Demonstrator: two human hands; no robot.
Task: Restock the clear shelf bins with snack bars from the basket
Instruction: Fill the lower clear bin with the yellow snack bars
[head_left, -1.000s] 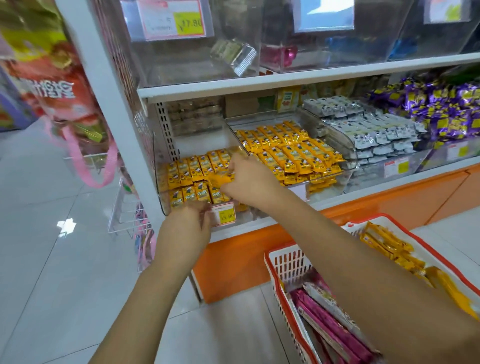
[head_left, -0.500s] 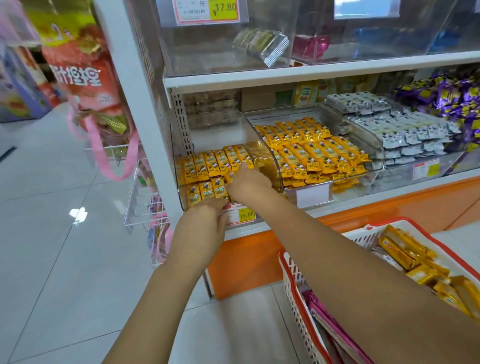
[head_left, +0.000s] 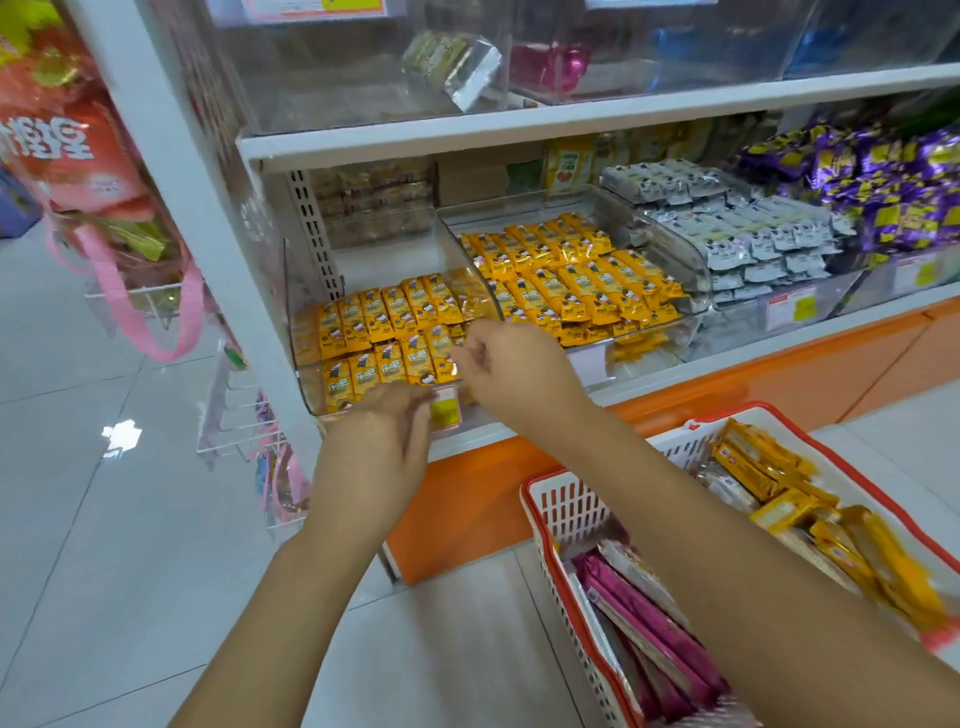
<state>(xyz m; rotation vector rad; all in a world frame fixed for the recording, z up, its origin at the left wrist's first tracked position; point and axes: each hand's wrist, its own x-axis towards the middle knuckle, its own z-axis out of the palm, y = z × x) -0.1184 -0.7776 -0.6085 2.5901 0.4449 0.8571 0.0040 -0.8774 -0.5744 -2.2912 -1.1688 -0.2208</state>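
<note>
A clear shelf bin (head_left: 307, 387) on the lower shelf holds rows of yellow snack bars (head_left: 374, 332). My left hand (head_left: 374, 452) rests at the bin's front wall beside the yellow price tag (head_left: 445, 413), with its fingertips touching the edge. My right hand (head_left: 511, 371) hovers at the bin's front right corner, fingers loosely curled, with nothing visible in them. At the lower right a white basket with a red rim (head_left: 535, 501) stands on the floor. It holds yellow bars (head_left: 769, 475) and pink packets (head_left: 649, 623).
A second clear bin of yellow bars (head_left: 571, 280) sits to the right, then grey-white packets (head_left: 753, 234) and purple ones (head_left: 883, 176). Clear bins stand on the upper shelf (head_left: 571, 117). A red bag with pink straps (head_left: 78, 156) and a wire rack (head_left: 234, 415) hang at the left. The floor is tiled.
My right hand set its yellow bar into the left bin and drew back a little. The left hand stayed at the bin's front. The view shifted closer and to the left.
</note>
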